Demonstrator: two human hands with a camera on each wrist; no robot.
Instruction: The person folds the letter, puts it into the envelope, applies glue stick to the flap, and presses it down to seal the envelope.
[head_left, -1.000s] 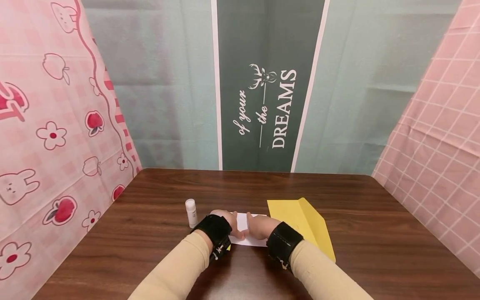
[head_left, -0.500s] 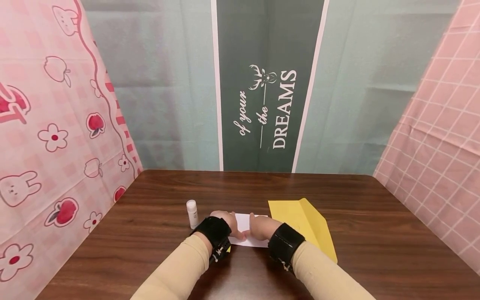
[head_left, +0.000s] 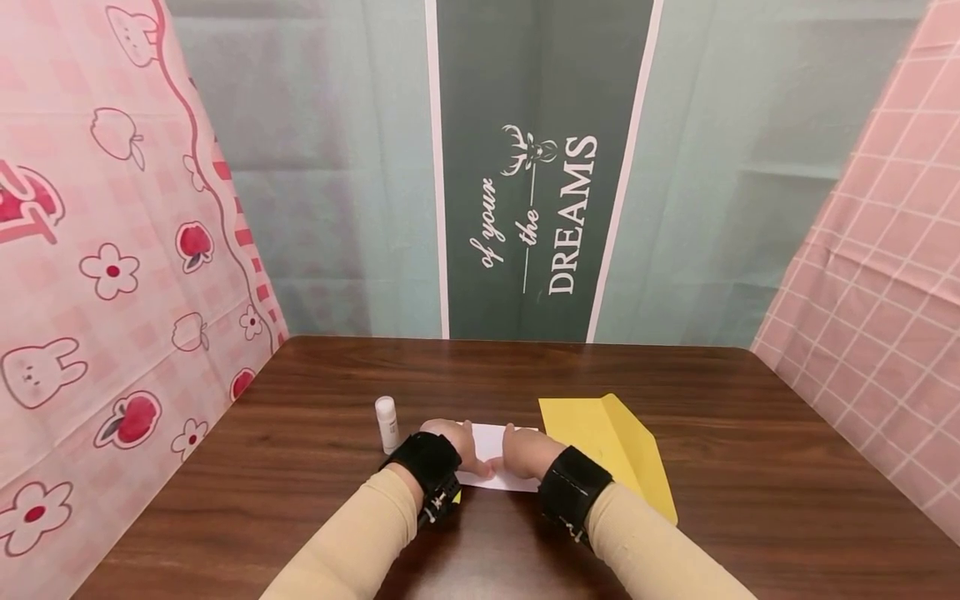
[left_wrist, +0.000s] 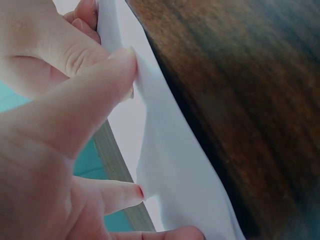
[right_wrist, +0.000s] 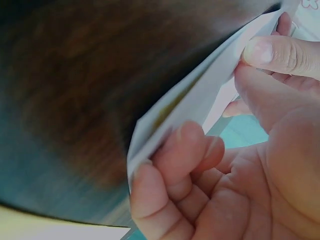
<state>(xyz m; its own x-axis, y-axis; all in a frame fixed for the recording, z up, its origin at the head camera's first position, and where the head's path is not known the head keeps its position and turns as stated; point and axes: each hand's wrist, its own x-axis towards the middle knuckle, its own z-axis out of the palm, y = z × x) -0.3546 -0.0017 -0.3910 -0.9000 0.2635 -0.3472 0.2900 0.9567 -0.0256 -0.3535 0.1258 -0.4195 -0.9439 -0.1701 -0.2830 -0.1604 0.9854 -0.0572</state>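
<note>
In the head view a folded sheet of white paper [head_left: 486, 443] lies between my two hands at the middle of the table. My left hand [head_left: 453, 443] grips its left part; the left wrist view shows the thumb [left_wrist: 117, 70] on the paper's edge and fingertips [left_wrist: 186, 233] further along. Holding the right part is my right hand [head_left: 527, 454], its thumb beside the left thumb and its curled fingers [right_wrist: 182, 150] at the sheet's end. The right wrist view shows the layers slightly parted, with a yellowish strip [right_wrist: 170, 107] between them.
A yellow folded sheet [head_left: 588, 429], one flap raised, lies right of my right hand. A white capped tube [head_left: 387, 425] stands left of my left hand. A small yellow corner [head_left: 457, 497] peeks out by the left wrist strap. Curtains border the brown table [head_left: 360, 367].
My right hand has shifted slightly to the right along the white paper, and the gap between the hands is a little wider. The tube and yellow sheet stay put on the table.
</note>
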